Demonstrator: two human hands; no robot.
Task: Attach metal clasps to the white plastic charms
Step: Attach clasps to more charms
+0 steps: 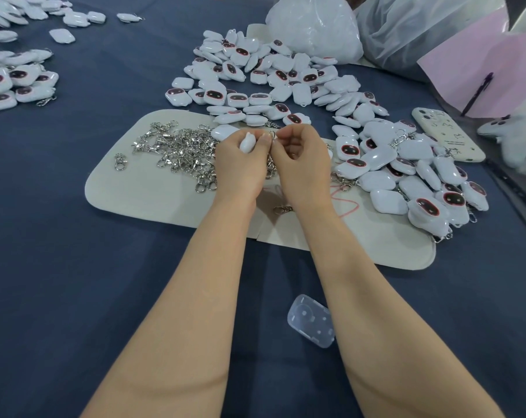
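One charm (247, 143) gripped in left hand (240, 167), mostly hidden; one clasp (272, 135) pinched by right hand (302, 159), only ring visible; over mat (153, 194) on table (74, 267); clasp pile (183, 149), charm heap (273, 76) uncountable

An assembly workshop: heaped charms (281, 76) and loose clasps (183, 149)

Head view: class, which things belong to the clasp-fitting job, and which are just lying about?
Job: left hand, charm, right hand, clasp, clasp pile, charm pile.
Lying about: phone, clear case, bags, pen.
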